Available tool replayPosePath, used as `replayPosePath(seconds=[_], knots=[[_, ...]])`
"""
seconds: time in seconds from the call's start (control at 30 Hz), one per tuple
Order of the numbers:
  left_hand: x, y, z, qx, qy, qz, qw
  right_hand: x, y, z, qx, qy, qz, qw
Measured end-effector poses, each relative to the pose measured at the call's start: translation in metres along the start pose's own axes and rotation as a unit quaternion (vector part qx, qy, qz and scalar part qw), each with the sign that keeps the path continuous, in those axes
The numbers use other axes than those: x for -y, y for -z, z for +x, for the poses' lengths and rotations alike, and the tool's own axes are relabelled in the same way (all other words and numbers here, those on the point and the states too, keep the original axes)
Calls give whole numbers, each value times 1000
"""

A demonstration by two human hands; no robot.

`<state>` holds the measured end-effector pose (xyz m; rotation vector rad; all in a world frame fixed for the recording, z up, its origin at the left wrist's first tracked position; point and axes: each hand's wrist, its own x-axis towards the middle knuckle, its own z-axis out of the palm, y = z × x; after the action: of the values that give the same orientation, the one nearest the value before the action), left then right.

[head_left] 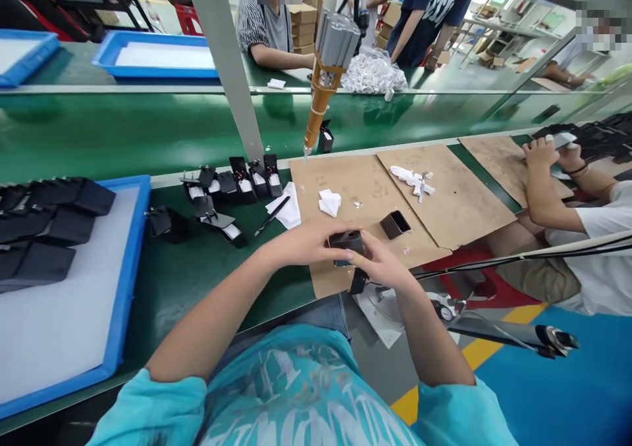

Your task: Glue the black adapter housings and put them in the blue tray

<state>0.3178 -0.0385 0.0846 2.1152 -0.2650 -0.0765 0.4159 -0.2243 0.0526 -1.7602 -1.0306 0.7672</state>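
Between my two hands is a small black plastic housing [347, 241], held low over the cardboard sheet. My left hand [313, 241] grips its left side, and my right hand [380, 260] has the right side, with the thumbs meeting at the front. A second black part [358, 280] shows below my right hand; whether it joins the housing I cannot tell. Just right of my hands, an open black box shell [395, 224] lies on the cardboard [363, 176]. Behind my hands is a crumpled white cloth [329, 202]. Black tweezers [272, 216] rest partly on a white wipe [289, 206] to the left.
Several black units [247, 179] stand at the left, beside a blue tray [133, 235] holding black boxes [54, 225]. An orange dispenser [320, 104] hangs above the bench's back edge. A co-worker's hands [543, 151] work at the right. A metal-ended arm [518, 334] juts out below right.
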Motion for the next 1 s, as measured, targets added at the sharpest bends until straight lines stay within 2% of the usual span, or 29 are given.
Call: replayPosePath(seconds=[0.07, 0.13, 0.2, 0.27, 0.37, 0.47, 0.53, 0.63, 0.7, 1.0], knots=[[9, 8, -3, -14, 27, -31, 999, -2, -5, 3, 5, -37, 28, 999], [17, 10, -7, -79, 73, -37, 993, -7, -12, 2, -12, -66, 58, 996], [24, 9, -11, -143, 114, -41, 982, -14, -19, 1, -54, -66, 50, 995], [30, 7, -13, -173, 134, -69, 973, -20, -25, 0, -127, -47, 7, 991], [39, 4, -13, -158, 141, -171, 962, -23, -30, 2, -215, -21, -36, 976], [48, -1, -12, -123, 166, -288, 935, -21, -28, 3, -228, 6, -51, 972], [52, -4, -13, -105, 164, -330, 924, -18, -25, 5, -224, 38, -88, 970], [58, -10, -16, -81, 115, -337, 931, -15, -21, 7, -227, 72, -134, 962], [60, -12, -18, -74, 95, -338, 933, -15, -19, 9, -233, 68, -137, 960], [62, -15, -17, -88, 112, -317, 938, -31, -21, 5, -230, 45, -140, 962]])
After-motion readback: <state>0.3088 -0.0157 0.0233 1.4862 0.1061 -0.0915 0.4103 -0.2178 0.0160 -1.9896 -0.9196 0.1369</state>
